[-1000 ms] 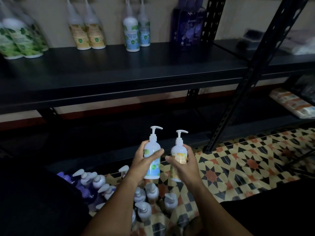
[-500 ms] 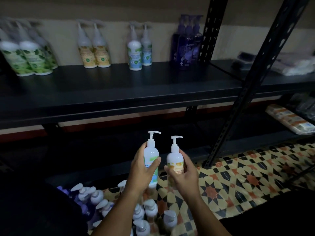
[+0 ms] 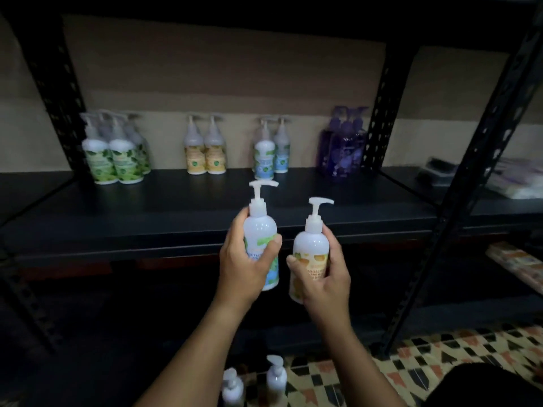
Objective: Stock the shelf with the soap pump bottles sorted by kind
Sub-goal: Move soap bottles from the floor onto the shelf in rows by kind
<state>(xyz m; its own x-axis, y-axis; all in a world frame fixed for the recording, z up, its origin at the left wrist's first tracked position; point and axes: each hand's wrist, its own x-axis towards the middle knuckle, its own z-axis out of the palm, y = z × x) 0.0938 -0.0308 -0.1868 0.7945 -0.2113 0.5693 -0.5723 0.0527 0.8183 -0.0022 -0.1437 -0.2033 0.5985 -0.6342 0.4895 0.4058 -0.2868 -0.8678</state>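
Note:
My left hand point(image 3: 245, 265) grips a white pump bottle with a blue-green label point(image 3: 261, 230), held upright in front of the black shelf point(image 3: 205, 218). My right hand point(image 3: 326, 274) grips a white pump bottle with a yellow-orange label point(image 3: 311, 254), slightly lower and to the right. At the back of the shelf stand sorted groups: green-label bottles point(image 3: 116, 160) at the left, two yellow-label bottles point(image 3: 205, 157), two blue-label bottles point(image 3: 271, 157), and purple bottles point(image 3: 342, 148) at the right.
Black perforated uprights point(image 3: 382, 113) and a slanting post point(image 3: 470, 183) frame the shelf bay. Two more pump bottles point(image 3: 258, 380) stand on the patterned tile floor point(image 3: 411, 365) below. Wrapped packs point(image 3: 514, 259) lie on the neighbouring rack's lower shelf at the right.
Both hands have lifted their bottles from near the floor up to the shelf's front edge. The view has tilted upward, so most floor bottles have dropped out of sight.

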